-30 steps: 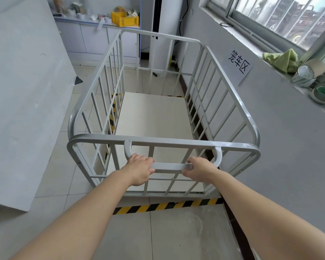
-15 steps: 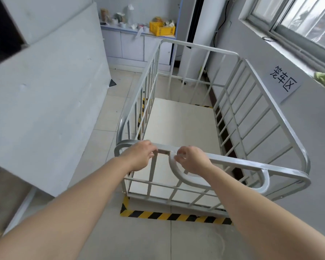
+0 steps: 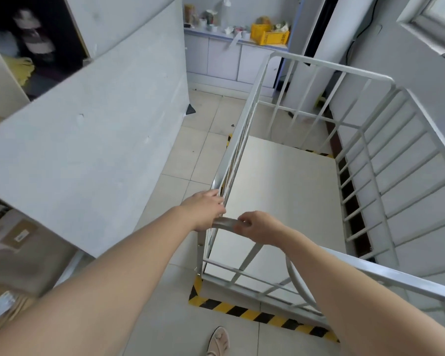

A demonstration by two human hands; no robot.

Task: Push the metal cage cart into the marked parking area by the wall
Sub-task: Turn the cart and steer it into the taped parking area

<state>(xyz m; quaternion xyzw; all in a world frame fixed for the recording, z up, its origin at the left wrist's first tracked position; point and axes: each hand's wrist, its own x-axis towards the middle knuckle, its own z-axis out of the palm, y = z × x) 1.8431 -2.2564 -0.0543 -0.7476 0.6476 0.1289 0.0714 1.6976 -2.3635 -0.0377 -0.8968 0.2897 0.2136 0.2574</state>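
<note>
The white metal cage cart stands beside the grey wall on the right, its pale floor panel inside yellow-black floor tape that marks the parking area. My left hand grips the cart's near left corner where the top rail bends. My right hand is closed on the same top rail just to the right of that corner. The curved push handle hangs free below my right forearm.
A large grey board leans on the left, leaving a tiled aisle between it and the cart. A counter with a yellow crate is at the back. My shoe shows at the bottom. Cardboard boxes sit at lower left.
Both hands left the curved push handle and shifted left onto the top rail at the near left corner. My view swung left and moved to the cart's left side.
</note>
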